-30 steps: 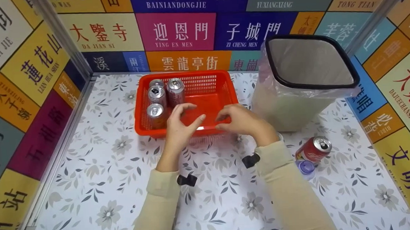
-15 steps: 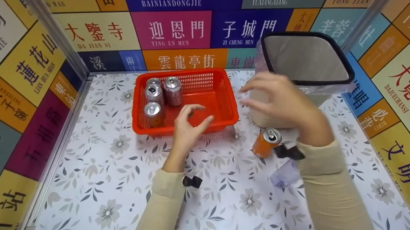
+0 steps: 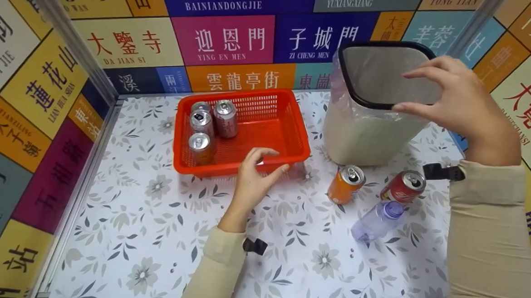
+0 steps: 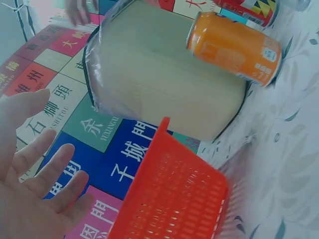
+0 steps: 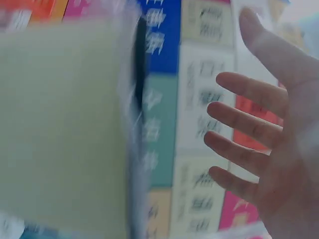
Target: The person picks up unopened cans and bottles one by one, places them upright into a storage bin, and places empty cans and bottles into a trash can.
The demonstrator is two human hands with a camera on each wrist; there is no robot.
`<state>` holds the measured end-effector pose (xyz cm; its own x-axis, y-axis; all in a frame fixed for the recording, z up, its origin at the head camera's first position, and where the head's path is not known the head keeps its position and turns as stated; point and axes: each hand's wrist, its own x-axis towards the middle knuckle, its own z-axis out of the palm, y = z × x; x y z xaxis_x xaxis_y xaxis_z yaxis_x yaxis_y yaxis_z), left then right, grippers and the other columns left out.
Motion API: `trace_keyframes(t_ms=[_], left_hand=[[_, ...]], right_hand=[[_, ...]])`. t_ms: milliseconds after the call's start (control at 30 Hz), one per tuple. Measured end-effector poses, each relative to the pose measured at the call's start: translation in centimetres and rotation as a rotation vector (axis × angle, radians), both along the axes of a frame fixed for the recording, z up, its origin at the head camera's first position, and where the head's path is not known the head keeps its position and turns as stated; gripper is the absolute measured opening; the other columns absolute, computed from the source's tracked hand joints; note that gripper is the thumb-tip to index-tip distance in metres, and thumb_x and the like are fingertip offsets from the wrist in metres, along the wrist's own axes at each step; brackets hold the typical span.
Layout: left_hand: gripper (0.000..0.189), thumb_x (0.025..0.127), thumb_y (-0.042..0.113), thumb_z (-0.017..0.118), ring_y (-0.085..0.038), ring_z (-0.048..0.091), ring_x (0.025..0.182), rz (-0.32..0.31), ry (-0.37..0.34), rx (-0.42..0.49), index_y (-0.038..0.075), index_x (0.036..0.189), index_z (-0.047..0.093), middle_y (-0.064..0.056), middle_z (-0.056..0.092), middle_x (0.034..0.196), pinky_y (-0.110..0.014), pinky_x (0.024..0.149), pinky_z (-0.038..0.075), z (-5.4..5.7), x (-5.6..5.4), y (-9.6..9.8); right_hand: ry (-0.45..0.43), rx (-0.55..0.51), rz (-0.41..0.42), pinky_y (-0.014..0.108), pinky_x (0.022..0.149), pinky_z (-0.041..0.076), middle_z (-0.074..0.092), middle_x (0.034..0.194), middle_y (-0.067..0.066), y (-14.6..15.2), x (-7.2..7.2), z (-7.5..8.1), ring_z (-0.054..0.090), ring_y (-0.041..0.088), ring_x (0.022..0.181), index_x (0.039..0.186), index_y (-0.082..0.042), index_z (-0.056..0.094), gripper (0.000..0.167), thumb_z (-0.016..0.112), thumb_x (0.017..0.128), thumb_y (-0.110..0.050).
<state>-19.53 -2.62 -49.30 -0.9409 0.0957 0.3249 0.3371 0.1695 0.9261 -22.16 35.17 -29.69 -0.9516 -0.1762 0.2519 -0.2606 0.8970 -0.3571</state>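
My left hand [image 3: 254,181] hovers by the front edge of a red plastic basket [image 3: 298,124], fingers apart and holding nothing. Several drink cans [image 3: 203,148] stand in the left half of that basket. My right hand [image 3: 460,95] is raised beside the rim of a cream trash bin [image 3: 360,137] lined with a clear bag. Its fingers are spread with nothing between them, as the right wrist view also shows. Before the bin stand an orange can [image 3: 341,188] and a red can [image 3: 399,189]. A purple translucent bottle [image 3: 374,223] lies on its side near them.
The white floral tabletop [image 3: 198,261] stretches under everything. Panels with Chinese lettering [image 3: 223,40] form the walls at the back and both sides. A metal rail [image 3: 69,214] runs along the left edge.
My right hand has travelled from the basket's right front corner rightward and up to the bin's right side. The orange can and bottle have come into full view. My left hand has drifted slightly toward me.
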Motion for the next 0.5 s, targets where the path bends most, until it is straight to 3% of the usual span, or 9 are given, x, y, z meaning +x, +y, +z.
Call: trace_keyframes(t_ms=[167, 300, 400, 500], left_hand=[[0.036, 0.089, 0.021, 0.090, -0.022, 0.063, 0.121, -0.035, -0.025, -0.018, 0.009, 0.118, 0.072, -0.002, 0.069, 0.119, -0.044, 0.118, 0.043, -0.5, 0.2, 0.9], [0.038, 0.089, 0.019, 0.089, -0.024, 0.064, 0.121, -0.074, -0.021, -0.001, 0.004, 0.120, 0.071, -0.009, 0.069, 0.120, -0.046, 0.117, 0.045, -1.0, 0.3, 1.5], [0.039, 0.090, 0.019, 0.089, -0.028, 0.065, 0.119, -0.091, -0.021, 0.019, 0.002, 0.120, 0.071, -0.012, 0.070, 0.120, -0.050, 0.115, 0.046, -1.5, 0.6, 1.8], [0.035, 0.090, 0.020, 0.088, -0.026, 0.066, 0.118, -0.098, -0.032, 0.032, 0.005, 0.117, 0.072, -0.011, 0.072, 0.117, -0.049, 0.113, 0.048, -2.0, 0.7, 2.0]], right_hand=[[-0.124, 0.036, -0.021, 0.078, 0.115, 0.026, 0.046, 0.159, 0.023, 3.5, -1.3, -1.9, 0.035, 0.052, 0.147, 0.150, -0.013, 0.060, 0.085, 0.092, 0.082, -0.051], [-0.182, 0.053, -0.013, 0.076, 0.110, 0.034, 0.056, 0.151, 0.021, 4.3, -2.6, -3.7, 0.044, 0.048, 0.139, 0.146, -0.012, 0.064, 0.083, 0.090, 0.081, -0.056], [-0.147, 0.116, -0.010, 0.067, 0.102, 0.045, 0.070, 0.131, 0.019, 4.7, -3.2, -5.1, 0.057, 0.042, 0.120, 0.134, -0.010, 0.073, 0.071, 0.089, 0.082, -0.056], [-0.108, 0.188, -0.033, 0.058, 0.088, 0.048, 0.078, 0.110, 0.018, 5.0, -3.6, -6.1, 0.062, 0.039, 0.100, 0.121, -0.008, 0.080, 0.063, 0.090, 0.082, -0.055]])
